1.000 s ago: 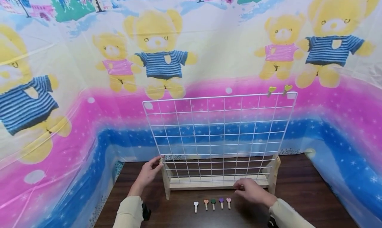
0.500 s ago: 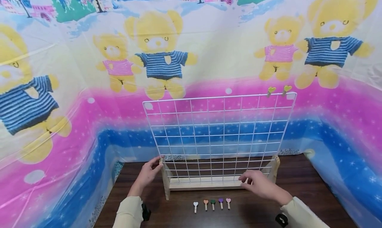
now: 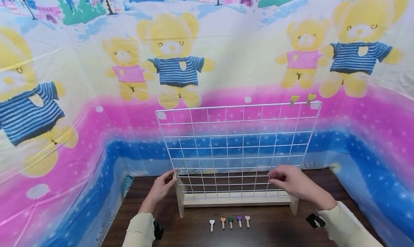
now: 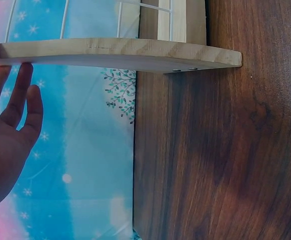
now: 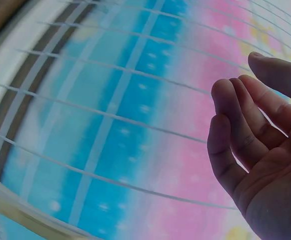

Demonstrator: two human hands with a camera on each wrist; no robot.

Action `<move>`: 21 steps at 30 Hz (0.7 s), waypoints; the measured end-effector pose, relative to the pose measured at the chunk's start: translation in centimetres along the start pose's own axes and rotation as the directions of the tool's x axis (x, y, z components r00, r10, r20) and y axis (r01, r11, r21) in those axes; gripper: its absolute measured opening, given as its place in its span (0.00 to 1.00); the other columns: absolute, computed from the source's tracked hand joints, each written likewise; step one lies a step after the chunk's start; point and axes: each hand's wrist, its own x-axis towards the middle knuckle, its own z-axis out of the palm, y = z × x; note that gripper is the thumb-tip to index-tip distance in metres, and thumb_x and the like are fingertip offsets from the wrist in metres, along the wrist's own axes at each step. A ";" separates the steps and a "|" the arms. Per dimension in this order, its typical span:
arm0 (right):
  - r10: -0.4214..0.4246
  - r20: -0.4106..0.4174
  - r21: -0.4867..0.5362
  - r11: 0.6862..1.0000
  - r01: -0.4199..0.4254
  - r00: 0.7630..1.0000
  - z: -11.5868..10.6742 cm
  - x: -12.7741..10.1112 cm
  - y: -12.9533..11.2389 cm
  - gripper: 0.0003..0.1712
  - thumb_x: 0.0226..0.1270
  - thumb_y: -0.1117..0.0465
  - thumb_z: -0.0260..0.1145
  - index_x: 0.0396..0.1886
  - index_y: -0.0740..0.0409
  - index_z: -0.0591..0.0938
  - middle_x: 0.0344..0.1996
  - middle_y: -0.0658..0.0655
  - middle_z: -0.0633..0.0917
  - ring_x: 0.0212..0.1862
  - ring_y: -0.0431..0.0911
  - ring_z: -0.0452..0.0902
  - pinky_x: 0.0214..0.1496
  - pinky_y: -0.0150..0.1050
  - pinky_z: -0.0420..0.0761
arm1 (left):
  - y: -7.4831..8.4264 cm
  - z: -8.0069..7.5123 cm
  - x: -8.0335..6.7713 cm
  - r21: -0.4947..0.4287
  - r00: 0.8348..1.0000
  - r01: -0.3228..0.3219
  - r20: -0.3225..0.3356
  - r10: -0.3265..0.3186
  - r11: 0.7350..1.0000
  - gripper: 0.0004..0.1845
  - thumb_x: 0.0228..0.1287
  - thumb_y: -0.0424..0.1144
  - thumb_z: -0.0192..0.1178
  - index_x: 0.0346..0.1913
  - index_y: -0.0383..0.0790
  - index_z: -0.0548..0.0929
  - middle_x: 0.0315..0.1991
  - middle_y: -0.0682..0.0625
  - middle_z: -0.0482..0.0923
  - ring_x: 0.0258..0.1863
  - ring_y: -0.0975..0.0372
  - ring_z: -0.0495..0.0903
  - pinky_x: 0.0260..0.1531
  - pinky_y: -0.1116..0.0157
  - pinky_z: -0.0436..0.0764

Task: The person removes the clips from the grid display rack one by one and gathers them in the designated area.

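A white wire grid panel point(image 3: 234, 146) stands upright in a wooden stand point(image 3: 237, 204). My left hand point(image 3: 161, 187) holds the left side post of this stand point(image 4: 120, 54) at its upper end, fingers against one face and a fingertip showing at the other. In front of the grid's lower right part is my right hand point(image 3: 292, 182); its fingers are loosely bent with nothing between them, the thumb apart from the fingertips in the right wrist view. Two clothespins with yellow-green hearts, one left point(image 3: 293, 99) and one right point(image 3: 311, 98), sit on the grid's top bar near the right corner.
Several small heart-topped wooden clothespins lie in a row before the stand: white point(image 3: 212, 224), orange point(image 3: 223, 222), green point(image 3: 231, 222), purple point(image 3: 239, 220) and pink point(image 3: 247, 221). The dark wooden table point(image 3: 275, 232) is backed by a bear-printed cloth point(image 3: 226, 60).
My right hand has risen from beside the pink clothespin, moving up and to the right in front of the grid. The left hand has stayed at the stand's post.
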 end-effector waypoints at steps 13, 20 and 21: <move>-0.115 -0.165 -0.171 0.982 0.087 0.979 -7.3 1.8 -2.8 0.12 0.55 0.64 0.73 0.41 0.53 0.85 0.29 0.40 0.80 0.31 0.32 0.74 0.32 0.33 0.78 | -0.2 0.0 0.0 0.015 1.000 0.001 0.001 -0.001 1.000 0.20 0.70 0.34 0.54 0.64 0.44 0.74 0.52 0.43 0.77 0.51 0.52 0.75 0.44 0.56 0.77; -0.163 -0.275 -0.241 0.966 0.096 0.947 -10.8 3.1 -3.8 0.16 0.50 0.67 0.75 0.41 0.55 0.85 0.28 0.43 0.81 0.28 0.34 0.73 0.31 0.33 0.78 | -0.2 0.0 0.1 0.013 1.000 0.001 0.001 -0.001 1.000 0.21 0.69 0.34 0.55 0.64 0.45 0.74 0.52 0.43 0.77 0.52 0.52 0.75 0.44 0.56 0.77; -0.168 -0.294 -0.244 0.965 0.096 0.941 -11.3 3.3 -4.0 0.17 0.50 0.68 0.75 0.41 0.55 0.85 0.28 0.44 0.81 0.28 0.34 0.73 0.30 0.32 0.77 | -0.2 -0.1 0.1 0.012 1.000 0.001 0.001 -0.001 1.000 0.21 0.69 0.34 0.55 0.64 0.45 0.74 0.52 0.43 0.77 0.52 0.52 0.75 0.44 0.56 0.77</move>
